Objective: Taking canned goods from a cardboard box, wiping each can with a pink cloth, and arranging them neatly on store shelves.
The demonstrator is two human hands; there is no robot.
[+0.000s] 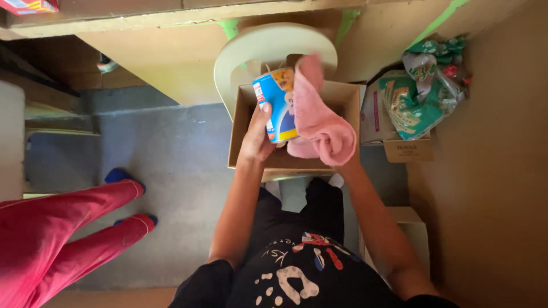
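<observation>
My left hand [256, 138] grips a blue and yellow can [277, 104] and holds it above an open cardboard box [240, 128]. A pink cloth [321, 122] covers my right hand, which is hidden under it, and presses against the can's right side. The box rests on a cream plastic chair [268, 45] in front of me.
Another person's legs in red trousers [63, 228] and blue socks stretch in from the left over the grey floor. At the right, a small cardboard box [406, 149] holds green and white packets [425, 85]. A brown wall runs along the right side.
</observation>
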